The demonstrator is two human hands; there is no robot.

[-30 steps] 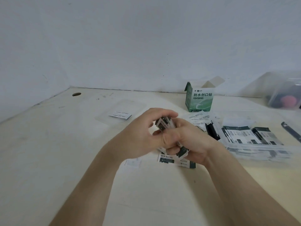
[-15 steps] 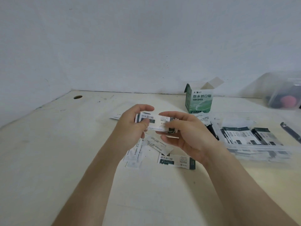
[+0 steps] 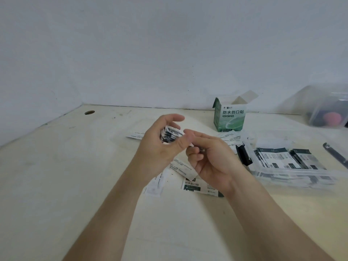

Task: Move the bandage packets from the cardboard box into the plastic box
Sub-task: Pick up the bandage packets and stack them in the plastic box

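A small stack of bandage packets [image 3: 170, 135], white with dark green bands, sat gripped in the left hand [image 3: 160, 146] above mid-tabletop [image 3: 56, 176], where half a second earlier both hands had held one packet flat. The right hand [image 3: 211, 161] pinched its end. Loose packets [image 3: 199, 186] lay below. The cardboard box [image 3: 229, 117] stood open near the far edge; the plastic box [image 3: 293, 172] sat right, with bare tabletop left and near.

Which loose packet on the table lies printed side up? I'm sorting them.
The packet nearest the camera, below the right hand, shows its green label; the others show plain backs.
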